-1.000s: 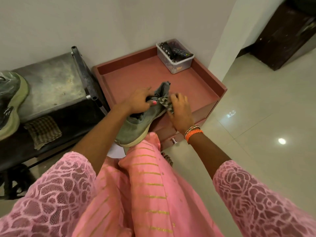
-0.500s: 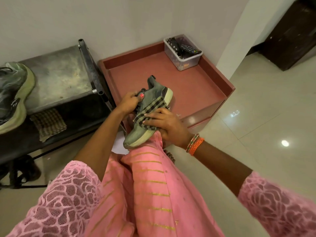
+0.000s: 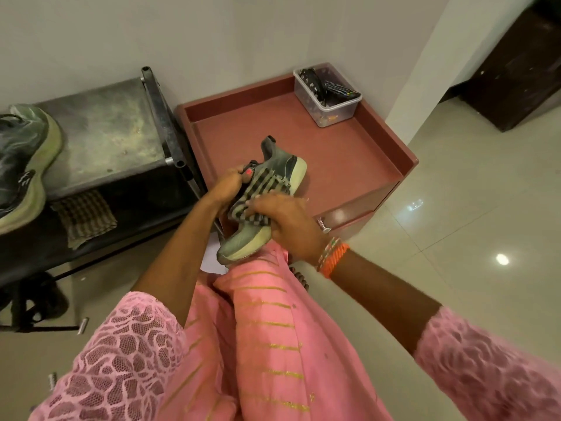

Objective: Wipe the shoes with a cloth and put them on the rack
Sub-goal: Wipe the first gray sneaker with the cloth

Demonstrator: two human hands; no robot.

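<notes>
Two shoes are in view. At far left, one grey shoe [image 3: 21, 165] with a pale sole lies on the top shelf of the rack [image 3: 103, 132], partly cut off by the frame edge. On the shelf below it, a folded checked rag [image 3: 83, 217] lies flat. Just right of the rack stands a red cabinet [image 3: 349, 153] with a raised rim, and a clear tub [image 3: 328, 97] sits in its far corner holding dark items you cannot make out.

In the middle, over the cabinet's near edge and above your pink-clad knee, you hold the second shoe [image 3: 267, 196], toe toward you and heel pointing away. Your left hand [image 3: 227, 185] grips it at the collar, fingers curled round the opening. A checked cloth [image 3: 258, 197] drapes across the upper. Your right hand [image 3: 288, 220] presses that cloth against the shoe's side, fingers laid over the fabric and bent round it, bangles at the wrist.
</notes>
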